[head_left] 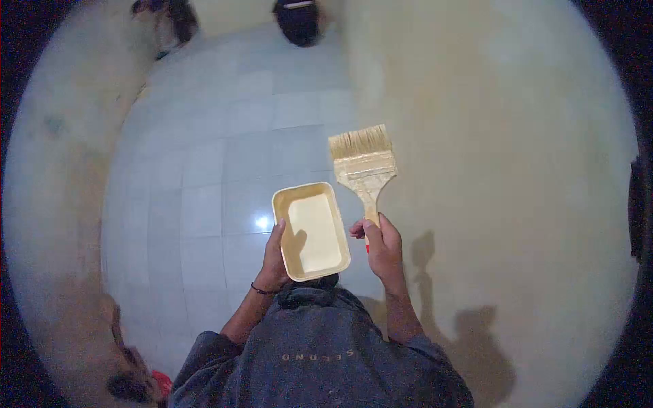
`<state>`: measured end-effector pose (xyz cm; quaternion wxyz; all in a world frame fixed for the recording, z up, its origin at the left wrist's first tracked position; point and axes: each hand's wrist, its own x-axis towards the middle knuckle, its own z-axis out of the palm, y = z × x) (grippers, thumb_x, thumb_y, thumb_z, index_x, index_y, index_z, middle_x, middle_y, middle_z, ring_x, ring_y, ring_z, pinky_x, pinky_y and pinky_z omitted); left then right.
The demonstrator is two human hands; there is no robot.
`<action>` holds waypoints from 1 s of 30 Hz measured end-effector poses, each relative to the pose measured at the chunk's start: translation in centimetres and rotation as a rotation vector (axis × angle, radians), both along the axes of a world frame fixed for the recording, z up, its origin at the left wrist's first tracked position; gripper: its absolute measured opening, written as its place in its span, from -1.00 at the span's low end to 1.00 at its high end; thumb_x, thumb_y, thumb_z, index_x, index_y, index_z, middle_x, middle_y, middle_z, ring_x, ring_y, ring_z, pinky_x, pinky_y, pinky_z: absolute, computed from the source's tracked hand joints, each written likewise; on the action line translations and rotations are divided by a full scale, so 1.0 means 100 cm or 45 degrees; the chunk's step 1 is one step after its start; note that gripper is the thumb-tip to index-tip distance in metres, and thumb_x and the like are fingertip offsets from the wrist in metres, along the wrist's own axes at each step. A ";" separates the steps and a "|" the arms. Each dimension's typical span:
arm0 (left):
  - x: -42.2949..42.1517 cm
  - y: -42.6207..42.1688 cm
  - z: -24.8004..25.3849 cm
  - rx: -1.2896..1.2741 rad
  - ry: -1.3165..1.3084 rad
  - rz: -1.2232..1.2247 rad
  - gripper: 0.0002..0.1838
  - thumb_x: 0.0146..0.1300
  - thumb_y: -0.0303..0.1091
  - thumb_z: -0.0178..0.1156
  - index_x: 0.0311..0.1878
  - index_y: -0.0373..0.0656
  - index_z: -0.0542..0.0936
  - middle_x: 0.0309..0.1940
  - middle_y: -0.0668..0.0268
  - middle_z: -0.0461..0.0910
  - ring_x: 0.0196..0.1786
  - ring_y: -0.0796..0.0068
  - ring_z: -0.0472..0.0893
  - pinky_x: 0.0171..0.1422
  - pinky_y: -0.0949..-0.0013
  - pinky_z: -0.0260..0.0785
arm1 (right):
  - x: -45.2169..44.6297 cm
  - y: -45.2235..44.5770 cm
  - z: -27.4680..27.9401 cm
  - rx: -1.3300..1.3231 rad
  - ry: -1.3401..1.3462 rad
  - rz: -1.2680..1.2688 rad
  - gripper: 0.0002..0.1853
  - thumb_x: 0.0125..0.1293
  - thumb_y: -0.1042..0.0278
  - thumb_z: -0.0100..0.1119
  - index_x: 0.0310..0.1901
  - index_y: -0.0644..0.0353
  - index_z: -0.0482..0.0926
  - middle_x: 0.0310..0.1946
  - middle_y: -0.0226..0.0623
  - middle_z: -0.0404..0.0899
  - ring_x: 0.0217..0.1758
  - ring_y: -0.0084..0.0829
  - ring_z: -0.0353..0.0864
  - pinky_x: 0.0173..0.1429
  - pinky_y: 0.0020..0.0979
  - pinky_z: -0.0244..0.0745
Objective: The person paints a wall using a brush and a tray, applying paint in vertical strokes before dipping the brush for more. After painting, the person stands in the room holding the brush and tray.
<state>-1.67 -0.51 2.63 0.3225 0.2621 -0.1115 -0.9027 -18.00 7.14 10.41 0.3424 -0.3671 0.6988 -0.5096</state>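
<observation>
My left hand grips a rectangular tub by its left side, the thumb over the rim. Pale yellow paint lies inside it, and the tub's inner walls are coated in the same colour. To the right, my right hand is closed around the handle of a wide paintbrush. The brush points away from me with its bristles up, smeared with yellowish paint, and a bit of red shows at the handle's end. Brush and tub are apart.
A pale yellow wall rises close on my right, bearing my shadow. Light tiles cover the floor. Dark blurred objects are at the far end, and a red item lies at lower left.
</observation>
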 end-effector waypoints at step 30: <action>-0.045 0.066 -0.028 0.032 -0.089 0.289 -0.55 0.23 -0.10 -0.11 0.05 -0.24 0.21 -0.11 0.16 0.39 -0.07 0.35 0.47 -0.02 0.32 0.40 | -0.052 0.031 -0.024 0.179 0.012 0.198 -0.75 0.25 0.36 -0.22 -0.34 0.38 0.41 -0.47 -0.20 0.51 -0.40 -0.49 0.50 -0.25 -0.47 0.41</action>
